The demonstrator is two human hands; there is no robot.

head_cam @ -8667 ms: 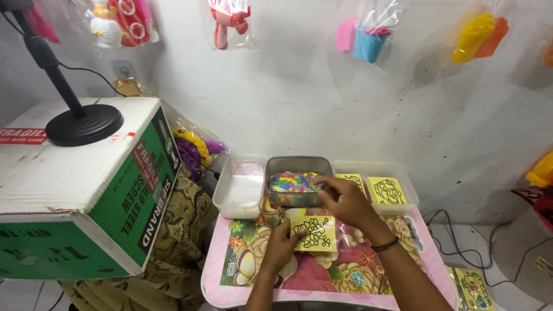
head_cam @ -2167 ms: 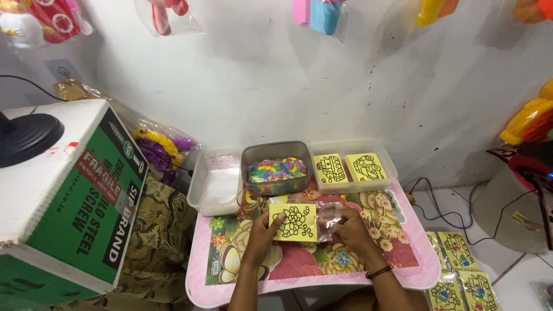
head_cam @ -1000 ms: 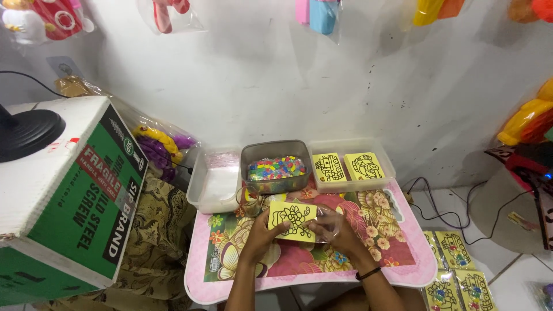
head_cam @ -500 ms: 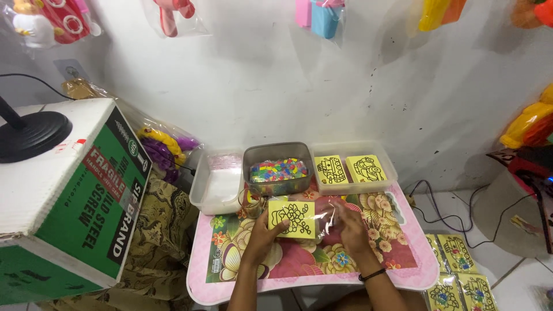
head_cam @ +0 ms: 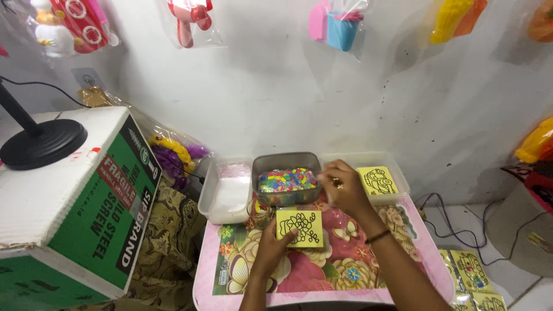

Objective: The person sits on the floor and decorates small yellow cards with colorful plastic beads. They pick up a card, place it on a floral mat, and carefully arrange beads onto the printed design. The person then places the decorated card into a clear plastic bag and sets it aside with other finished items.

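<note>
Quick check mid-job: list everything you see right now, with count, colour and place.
small table: one, pink floral top, centre.
grey tub: one, holding multicoloured pieces, back of table.
clear trays: two, either side of the tub.
yellow card: one, black line drawing, on the table.
yellow card in tray: one, right tray.
cardboard box: one, white and green, left.
black lamp base: one, on the box.
bagged toys: several, on wall.
left hand: holds the card's edge.
right hand: over tub's right rim.
</note>
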